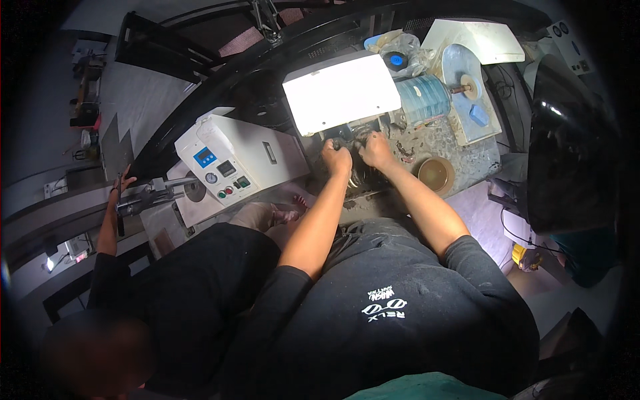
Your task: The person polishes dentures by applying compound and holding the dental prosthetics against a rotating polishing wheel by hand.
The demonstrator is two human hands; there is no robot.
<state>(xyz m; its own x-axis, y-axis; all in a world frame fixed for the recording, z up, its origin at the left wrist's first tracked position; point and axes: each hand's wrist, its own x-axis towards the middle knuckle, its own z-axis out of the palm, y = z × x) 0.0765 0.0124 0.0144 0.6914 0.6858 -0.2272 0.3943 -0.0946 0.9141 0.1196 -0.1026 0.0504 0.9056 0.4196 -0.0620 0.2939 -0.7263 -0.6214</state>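
Note:
At the front edge of a white hood (341, 93), my left hand (337, 159) is raised with its fingers curled closed. Close by on its right, my right hand (377, 151) is also closed, with the thumb side toward the left hand. Whatever the fingers grip is too small and dark to make out. Both hands are over a wet, dirty work surface (408, 143), beside dark machine parts partly covered by the hood. A brown round bowl (436, 175) with murky liquid stands right of my right forearm.
Left stands a white machine (247, 157) with a gauge and buttons. A large clear bluish bottle (424, 99) lies right of the hood, near a tray (475, 130) holding a blue block (478, 115). Another person in a black shirt (193, 287) is close on my left, one arm reaching out.

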